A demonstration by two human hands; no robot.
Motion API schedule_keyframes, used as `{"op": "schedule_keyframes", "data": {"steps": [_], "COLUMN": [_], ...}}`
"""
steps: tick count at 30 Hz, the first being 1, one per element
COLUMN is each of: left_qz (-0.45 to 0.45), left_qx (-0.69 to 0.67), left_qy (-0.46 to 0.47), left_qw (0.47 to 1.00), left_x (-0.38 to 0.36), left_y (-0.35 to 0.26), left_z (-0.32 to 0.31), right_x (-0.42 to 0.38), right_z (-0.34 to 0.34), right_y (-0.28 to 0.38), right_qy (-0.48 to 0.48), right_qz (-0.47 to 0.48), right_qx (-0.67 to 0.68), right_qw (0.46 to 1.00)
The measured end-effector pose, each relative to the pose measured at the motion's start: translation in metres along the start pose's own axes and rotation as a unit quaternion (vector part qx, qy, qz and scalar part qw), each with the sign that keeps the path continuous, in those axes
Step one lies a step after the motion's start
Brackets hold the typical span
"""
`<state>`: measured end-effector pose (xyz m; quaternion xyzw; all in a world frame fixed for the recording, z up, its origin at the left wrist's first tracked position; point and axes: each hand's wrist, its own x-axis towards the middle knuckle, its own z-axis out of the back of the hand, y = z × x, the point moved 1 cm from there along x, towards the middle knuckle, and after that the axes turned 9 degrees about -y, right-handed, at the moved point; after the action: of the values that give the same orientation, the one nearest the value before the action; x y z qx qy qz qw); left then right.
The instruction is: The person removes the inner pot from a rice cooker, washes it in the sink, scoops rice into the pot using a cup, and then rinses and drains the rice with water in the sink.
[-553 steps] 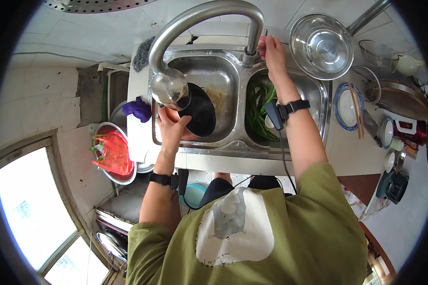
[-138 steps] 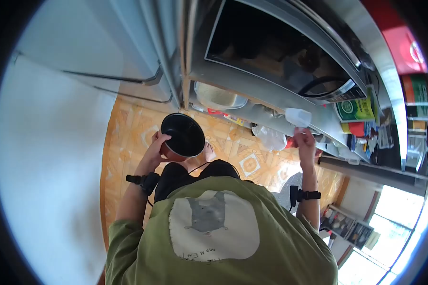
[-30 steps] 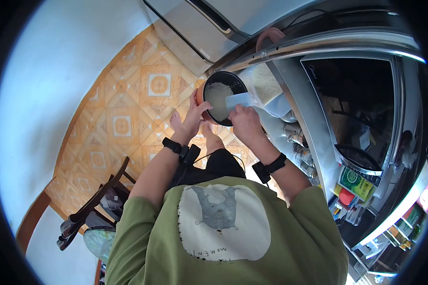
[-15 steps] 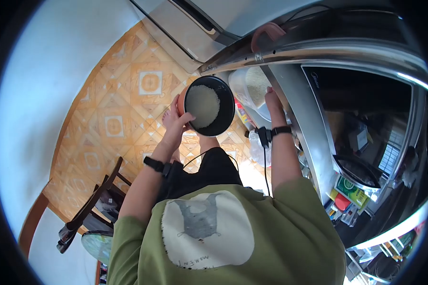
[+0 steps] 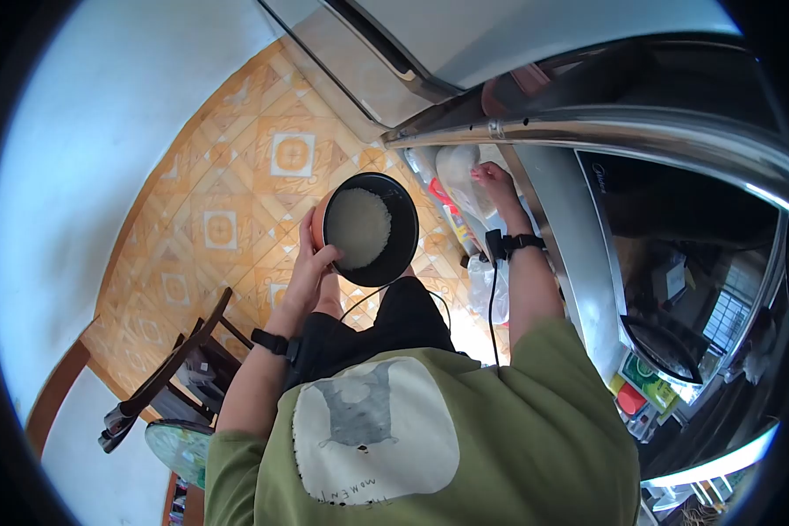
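My left hand [image 5: 309, 270] grips the side of a rice cooker pot [image 5: 402, 230], its thumb over the rim. The pot is dark inside and orange-brown outside, and white rice [image 5: 359, 228] lies at its bottom. My right hand [image 5: 497, 181] is at a translucent plastic container [image 5: 458, 180] under the counter, fingers curled together near its upper side. Whatever those fingers pinch is too small to make out. Pale grain shows behind the hand.
A steel counter edge [image 5: 657, 131] runs above the container, with a dark glossy appliance door [image 5: 684, 210] to the right. A plastic bag [image 5: 486, 285] sits below the container. A wooden chair [image 5: 180, 359] stands at lower left, on the patterned floor [image 5: 219, 230].
The pot has moved left and nearer my body in my left hand. My right hand has shifted on the container, and less of the grain inside shows. The view has shifted slightly.
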<state>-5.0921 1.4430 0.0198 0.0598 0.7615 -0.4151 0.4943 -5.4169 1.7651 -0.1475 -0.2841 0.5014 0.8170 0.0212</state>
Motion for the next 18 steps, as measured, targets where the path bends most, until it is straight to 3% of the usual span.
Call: {"op": "schedule_keyframes", "data": {"steps": [3,8,12,15,17,18], "left_qz": [-0.002,-0.022,-0.018,-0.039,-0.043,-0.043], "left_qx": [0.004,0.020,0.035,0.007,0.004,0.003], "left_qy": [0.029,0.067,0.066,0.050,0.047,0.063], "left_qw": [1.000,0.997,0.997,0.998,0.998,0.997], "left_x": [0.000,-0.002,0.005,0.006,0.009,0.017], "left_y": [-0.009,-0.021,-0.018,-0.011,-0.008,-0.001], "left_z": [-0.019,-0.046,-0.064,-0.079,-0.082,-0.080], "right_x": [-0.029,-0.092,-0.141,-0.179,-0.212,-0.230], "right_z": [0.022,0.041,0.039,0.031,0.011,-0.005], "right_y": [0.005,0.029,0.053,0.073,0.108,0.144], "right_qy": [0.003,-0.066,-0.111,-0.131,-0.113,-0.124], "right_qz": [-0.028,-0.004,-0.015,0.009,0.146,0.236], "right_qx": [0.037,0.180,0.205,0.093,-0.032,-0.185], "right_qw": [0.999,0.982,0.972,0.987,0.982,0.946]}}
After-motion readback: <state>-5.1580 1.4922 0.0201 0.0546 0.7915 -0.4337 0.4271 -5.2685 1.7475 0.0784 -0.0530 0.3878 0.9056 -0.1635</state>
